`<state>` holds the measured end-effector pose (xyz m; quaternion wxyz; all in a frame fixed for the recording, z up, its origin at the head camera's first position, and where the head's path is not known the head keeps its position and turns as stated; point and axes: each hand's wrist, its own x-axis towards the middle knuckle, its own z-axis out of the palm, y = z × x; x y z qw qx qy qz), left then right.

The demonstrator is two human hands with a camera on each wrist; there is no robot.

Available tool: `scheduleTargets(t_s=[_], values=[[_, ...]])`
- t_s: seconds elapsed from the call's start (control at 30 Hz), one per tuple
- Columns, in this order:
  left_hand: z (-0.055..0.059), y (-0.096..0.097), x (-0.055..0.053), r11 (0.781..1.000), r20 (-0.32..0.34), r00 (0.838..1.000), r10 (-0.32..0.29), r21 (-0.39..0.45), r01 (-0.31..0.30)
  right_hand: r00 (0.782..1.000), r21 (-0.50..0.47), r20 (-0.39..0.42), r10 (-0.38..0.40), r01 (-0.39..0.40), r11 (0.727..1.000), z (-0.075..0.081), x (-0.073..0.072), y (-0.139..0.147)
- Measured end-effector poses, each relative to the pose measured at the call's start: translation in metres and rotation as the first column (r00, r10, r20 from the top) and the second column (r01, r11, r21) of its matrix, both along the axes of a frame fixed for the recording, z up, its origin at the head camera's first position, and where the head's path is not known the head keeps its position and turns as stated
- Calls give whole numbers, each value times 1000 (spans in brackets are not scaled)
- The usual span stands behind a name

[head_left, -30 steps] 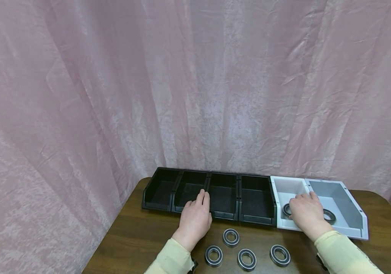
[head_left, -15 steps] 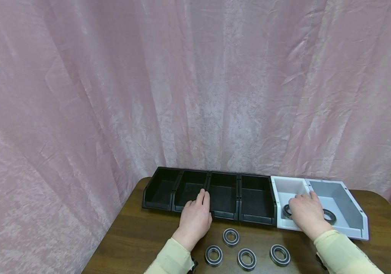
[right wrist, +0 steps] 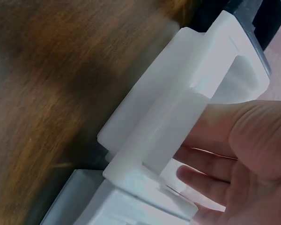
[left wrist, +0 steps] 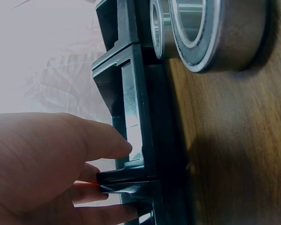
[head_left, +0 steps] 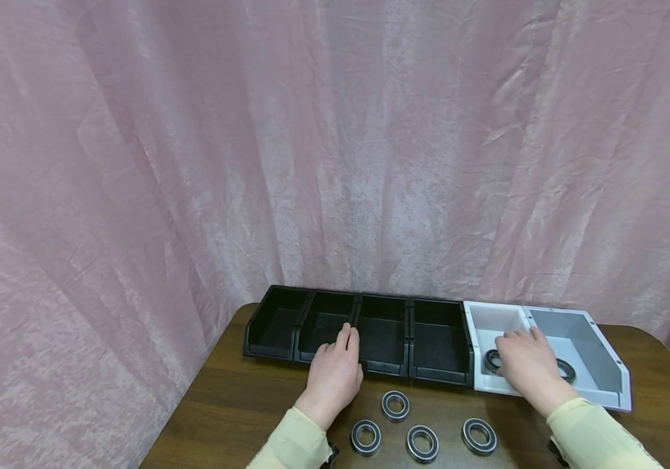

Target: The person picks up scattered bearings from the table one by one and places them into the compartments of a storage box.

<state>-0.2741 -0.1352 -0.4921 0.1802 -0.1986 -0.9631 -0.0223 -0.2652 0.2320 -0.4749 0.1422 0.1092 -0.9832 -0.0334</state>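
In the head view, my left hand (head_left: 335, 376) rests at the front of the black bins (head_left: 382, 332), with its fingers extended over a divider. The left wrist view shows its thumb (left wrist: 110, 140) against a black bin's front opening. My right hand (head_left: 527, 365) reaches into the white bin (head_left: 496, 319). Beside its thumb lies a ball bearing (head_left: 491, 360), partly covered by the hand. Behind the bin's front wall (right wrist: 178, 126), the right thumb and index tips are hidden, so whether they pinch the bearing is unclear. Another bearing (head_left: 567, 372) shows in the light grey bin (head_left: 596, 371).
Several bearings lie on the wooden table (head_left: 212, 404) in front of the bins, one of them a bearing (head_left: 480, 437) near my right forearm. Two large bearings, including one bearing (left wrist: 210, 28), appear in the left wrist view. A pink curtain (head_left: 335, 143) hangs behind.
My right hand and forearm have shifted slightly to the right, and the bearing by the thumb appears a touch lower. The left hand keeps its place.
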Motion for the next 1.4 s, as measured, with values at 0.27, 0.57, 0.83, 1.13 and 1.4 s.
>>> scheduleTargets(t_s=[0.27, 0.57, 0.83, 1.13, 1.4], values=[[1, 0, 1, 1000, 5, 1000, 7, -5, -7, 991, -73, -129, 28, -37, 997, 5, 15, -3], [0, 1, 0, 1000, -4, 1000, 1, -3, -1, 974, -120, -219, 61, -89, 989, 10, 41, -8], [0, 0, 1, 1000, 3, 1000, 4, 0, -4, 943, -141, -321, 85, -136, 981, 11, 63, -9], [-1, 0, 1, 1000, -1, 1000, 1, 1, -1, 972, -177, -235, 27, -70, 982, 15, 81, -5], [-2, -1, 0, 1000, -14, 1000, -6, 5, 6, 979, -216, -204, -21, -24, 976, 10, 89, 7]])
